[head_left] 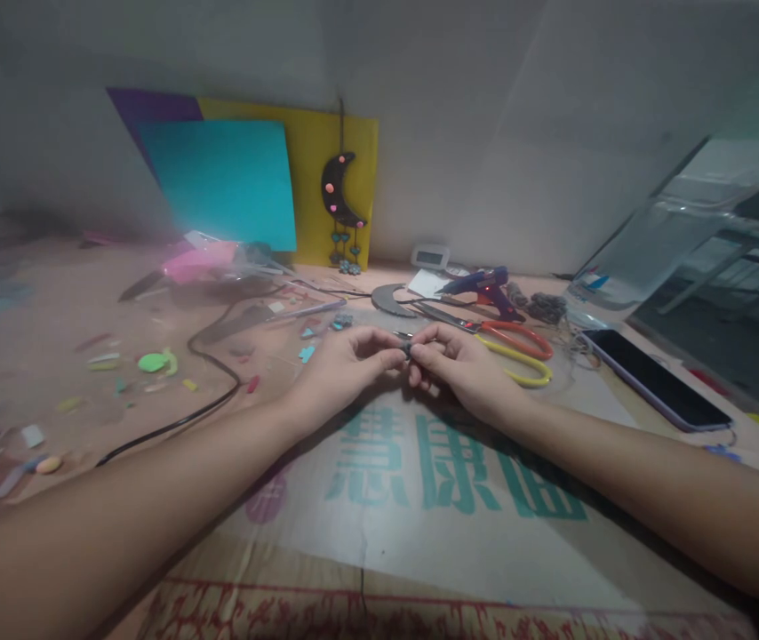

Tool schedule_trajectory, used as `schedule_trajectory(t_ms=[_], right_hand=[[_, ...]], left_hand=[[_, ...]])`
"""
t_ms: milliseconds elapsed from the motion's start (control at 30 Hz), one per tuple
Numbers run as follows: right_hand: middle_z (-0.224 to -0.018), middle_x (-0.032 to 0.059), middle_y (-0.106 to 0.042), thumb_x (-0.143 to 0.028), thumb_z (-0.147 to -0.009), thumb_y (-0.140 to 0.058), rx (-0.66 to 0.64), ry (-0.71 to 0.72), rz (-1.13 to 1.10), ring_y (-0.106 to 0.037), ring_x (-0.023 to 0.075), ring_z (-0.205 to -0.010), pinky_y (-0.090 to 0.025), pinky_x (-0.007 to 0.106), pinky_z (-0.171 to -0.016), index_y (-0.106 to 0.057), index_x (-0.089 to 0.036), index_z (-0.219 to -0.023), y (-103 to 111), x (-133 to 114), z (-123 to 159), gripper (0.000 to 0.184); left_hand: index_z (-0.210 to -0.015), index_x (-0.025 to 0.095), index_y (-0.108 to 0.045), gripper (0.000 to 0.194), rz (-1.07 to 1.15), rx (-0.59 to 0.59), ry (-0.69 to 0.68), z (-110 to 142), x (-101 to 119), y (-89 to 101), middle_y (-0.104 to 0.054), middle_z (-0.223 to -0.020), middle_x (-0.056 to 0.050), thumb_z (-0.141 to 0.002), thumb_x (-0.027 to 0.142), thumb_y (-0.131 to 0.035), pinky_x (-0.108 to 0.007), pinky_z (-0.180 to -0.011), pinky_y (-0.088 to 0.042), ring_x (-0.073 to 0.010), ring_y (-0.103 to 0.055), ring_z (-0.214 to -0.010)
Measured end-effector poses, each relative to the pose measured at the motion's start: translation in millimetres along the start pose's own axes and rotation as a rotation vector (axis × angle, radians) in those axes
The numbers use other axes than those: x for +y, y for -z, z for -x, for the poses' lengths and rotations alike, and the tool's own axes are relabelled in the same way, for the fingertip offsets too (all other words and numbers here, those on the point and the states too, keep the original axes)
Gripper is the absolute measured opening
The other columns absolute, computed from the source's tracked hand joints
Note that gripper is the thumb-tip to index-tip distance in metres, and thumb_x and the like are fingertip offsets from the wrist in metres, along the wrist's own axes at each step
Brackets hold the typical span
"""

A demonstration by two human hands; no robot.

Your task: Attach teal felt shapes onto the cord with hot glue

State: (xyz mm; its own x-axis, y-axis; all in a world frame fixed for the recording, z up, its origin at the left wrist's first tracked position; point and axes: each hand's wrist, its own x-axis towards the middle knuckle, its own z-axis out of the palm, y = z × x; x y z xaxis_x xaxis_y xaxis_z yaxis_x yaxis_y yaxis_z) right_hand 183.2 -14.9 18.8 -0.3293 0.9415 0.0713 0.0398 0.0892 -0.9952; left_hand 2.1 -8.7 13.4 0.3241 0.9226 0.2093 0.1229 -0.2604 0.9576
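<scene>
My left hand (346,364) and my right hand (456,363) meet fingertip to fingertip over a cardboard sheet (419,498) printed with green characters. Both pinch one small dark piece (407,348) between thumb and fingers; it is too small to name. Both forearms stretch in from the bottom edge. Just behind my right hand lie scissors (513,342) with orange and yellow handles. A blue glue gun (483,286) rests further back beside a grey crescent cut-out (389,300).
A black phone (656,378) lies at the right. A black cable (206,373) curves across the left, among coloured foam scraps (153,362). Teal, purple and yellow sheets (226,182) lean on the wall, with a black moon hanging (338,191) in front of them.
</scene>
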Motion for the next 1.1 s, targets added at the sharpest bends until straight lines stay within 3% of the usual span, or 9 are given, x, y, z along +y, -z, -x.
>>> schedule_trajectory(t_ms=[267, 633, 1100], right_hand=[[-0.06, -0.0034, -0.065, -0.042, -0.084, -0.067, -0.018, -0.004, 0.025, -0.058, 0.0088, -0.049, -0.039, 0.018, -0.045, -0.053, -0.018, -0.088, -0.1, -1.6, 0.7, 0.028], [-0.06, -0.0038, -0.064, -0.04, -0.084, -0.066, -0.024, -0.003, 0.024, -0.058, 0.0091, -0.049, -0.038, 0.018, -0.044, -0.053, -0.019, -0.09, 0.7, -0.3, -0.1, 0.025], [-0.059, -0.0045, -0.062, -0.039, -0.085, -0.064, -0.033, 0.007, 0.075, -0.055, 0.0086, -0.048, -0.037, 0.019, -0.046, -0.052, -0.019, -0.093, 0.2, -1.5, -0.1, 0.024]], left_hand=[[-0.085, 0.015, -0.066, 0.019, -0.114, 0.016, -0.091, 0.4, 2.1, -0.1, -0.071, -0.083, -0.005, -0.086, 0.033, -0.06, -0.027, -0.073, -0.051, -0.0172, -0.068, -0.08], [-0.089, 0.015, -0.065, 0.019, -0.076, -0.021, -0.081, 0.6, 0.1, 1.0, -0.071, -0.086, -0.004, -0.088, 0.033, -0.058, -0.026, -0.073, -0.05, -0.0169, -0.067, -0.081], [-0.087, 0.014, -0.064, 0.016, -0.109, 0.026, -0.084, -0.4, -0.6, 0.1, -0.069, -0.085, -0.005, -0.085, 0.029, -0.061, -0.028, -0.074, -0.048, -0.0171, -0.065, -0.081]])
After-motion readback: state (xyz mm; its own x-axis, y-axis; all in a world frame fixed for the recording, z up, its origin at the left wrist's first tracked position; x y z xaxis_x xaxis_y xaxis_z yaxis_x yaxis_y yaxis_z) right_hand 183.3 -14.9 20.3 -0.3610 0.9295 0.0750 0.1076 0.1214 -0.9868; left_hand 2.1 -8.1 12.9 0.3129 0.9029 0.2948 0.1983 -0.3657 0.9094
